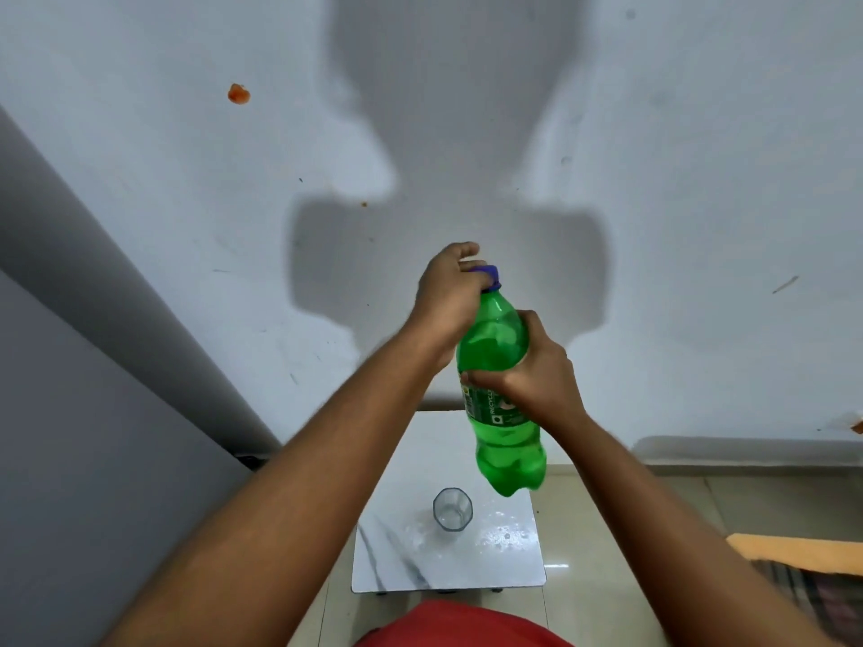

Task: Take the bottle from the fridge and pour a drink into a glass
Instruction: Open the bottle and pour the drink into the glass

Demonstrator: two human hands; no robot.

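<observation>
Gripping the purple cap (488, 275) with our left hand (446, 301) curled tight around it, we hold the green bottle (499, 389) upright in mid-air, our right hand (537, 371) wrapped round its middle, above the empty glass (452, 509) standing on the small marble-patterned table (397, 553).

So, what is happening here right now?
A person holds a green bottle in the air above a small white table. The right hand grips its middle, and the left hand is on the blue cap. An empty glass stands on the table; nothing is poured yet.
</observation>
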